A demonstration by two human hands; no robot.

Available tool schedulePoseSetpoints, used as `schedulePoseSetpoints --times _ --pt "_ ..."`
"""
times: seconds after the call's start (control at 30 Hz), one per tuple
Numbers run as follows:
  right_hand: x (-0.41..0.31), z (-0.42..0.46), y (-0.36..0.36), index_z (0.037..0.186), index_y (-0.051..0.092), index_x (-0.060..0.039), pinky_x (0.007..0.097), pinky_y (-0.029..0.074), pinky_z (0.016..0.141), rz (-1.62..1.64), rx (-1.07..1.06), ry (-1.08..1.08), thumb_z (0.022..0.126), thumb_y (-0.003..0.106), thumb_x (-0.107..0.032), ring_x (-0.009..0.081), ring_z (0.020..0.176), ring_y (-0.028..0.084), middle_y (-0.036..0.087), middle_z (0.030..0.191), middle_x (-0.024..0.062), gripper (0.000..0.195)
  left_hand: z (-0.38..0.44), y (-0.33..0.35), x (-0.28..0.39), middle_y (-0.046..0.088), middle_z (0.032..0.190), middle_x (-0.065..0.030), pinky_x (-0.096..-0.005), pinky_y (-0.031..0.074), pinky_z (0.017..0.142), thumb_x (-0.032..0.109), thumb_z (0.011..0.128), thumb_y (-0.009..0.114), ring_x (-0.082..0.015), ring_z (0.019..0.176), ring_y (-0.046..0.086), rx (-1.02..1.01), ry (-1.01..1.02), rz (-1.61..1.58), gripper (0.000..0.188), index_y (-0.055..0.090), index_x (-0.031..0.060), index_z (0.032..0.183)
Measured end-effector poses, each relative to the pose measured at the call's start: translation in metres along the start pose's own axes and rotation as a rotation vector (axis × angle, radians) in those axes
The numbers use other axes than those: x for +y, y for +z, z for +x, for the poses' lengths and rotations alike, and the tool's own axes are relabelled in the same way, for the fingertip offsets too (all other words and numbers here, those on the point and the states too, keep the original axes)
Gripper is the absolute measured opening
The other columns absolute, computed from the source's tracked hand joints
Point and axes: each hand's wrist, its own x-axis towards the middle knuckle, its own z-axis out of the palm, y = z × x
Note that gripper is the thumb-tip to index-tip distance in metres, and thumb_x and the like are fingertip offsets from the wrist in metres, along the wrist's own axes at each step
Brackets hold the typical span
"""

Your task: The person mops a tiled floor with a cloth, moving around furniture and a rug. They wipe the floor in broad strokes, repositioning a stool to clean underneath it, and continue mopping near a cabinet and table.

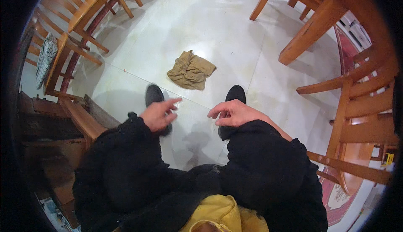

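Note:
A crumpled brown cloth [191, 71] lies on the pale tiled floor [217, 20] in front of my feet. My left hand [159, 115] hangs over the left black shoe [154, 95], its fingers apart and holding nothing; it looks slightly blurred. Over the right black shoe [236, 94], my right hand [234, 113] is loosely bent, also with nothing in it. Neither hand touches the cloth, which is beyond both fingertips. Yellow fabric [217, 213] shows at the bottom, close against my dark clothing.
Wooden chairs [91, 6] line the left, one with a checked cloth [47, 60] on its seat. A thick wooden table leg [310, 31] stands at the upper right, with a wooden chair [362, 102] nearer me. A dark wooden piece of furniture [78, 118] is close on my left.

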Motion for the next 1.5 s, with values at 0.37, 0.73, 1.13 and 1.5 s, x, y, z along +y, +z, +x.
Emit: schedulePoseSetpoints --times 0.37,0.73,1.13,1.5 --pt "-0.001 0.005 -0.016 0.123 0.059 -0.0100 0.0300 0.051 0.076 0.233 -0.136 0.158 0.081 0.072 -0.016 0.0172 0.091 0.061 0.063 0.107 0.0087 0.044 0.066 0.009 -0.007 0.062 0.112 -0.0223 -0.0466 0.045 0.091 0.022 0.088 0.053 -0.0387 0.105 0.058 -0.489 0.147 0.247 0.057 0.035 0.0098 0.141" --pt "0.003 0.056 -0.060 0.123 0.057 -0.0074 0.0316 0.052 0.074 0.168 -0.066 0.135 0.083 0.070 -0.022 0.0197 0.092 0.063 0.064 0.110 0.0100 0.044 0.173 -0.038 -0.050 0.058 0.119 -0.0220 -0.0435 0.043 0.096 0.022 0.084 0.058 -0.0381 0.113 0.053 -0.362 0.280 0.218 0.055 0.045 0.0102 0.136" --pt "0.065 0.123 -0.089 0.119 0.059 -0.0069 0.0358 0.052 0.079 -0.003 -0.057 0.359 0.088 0.062 -0.021 0.0238 0.090 0.065 0.065 0.105 0.0137 0.034 0.280 -0.027 -0.222 0.045 0.138 -0.0147 -0.0574 0.038 0.091 0.022 0.086 0.053 -0.0338 0.124 0.044 0.239 0.309 0.566 0.041 0.054 0.0150 0.126" --pt "0.007 0.308 -0.238 0.108 0.061 -0.0049 0.0419 0.051 0.077 -0.780 -0.174 0.210 0.086 0.057 -0.018 0.0333 0.085 0.063 0.065 0.098 0.0163 0.026 -0.024 -0.053 -0.487 0.053 0.127 -0.0206 -0.0426 0.043 0.096 0.013 0.087 0.055 -0.0364 0.114 0.054 1.276 -0.821 -0.307 0.043 0.050 -0.0030 0.127"
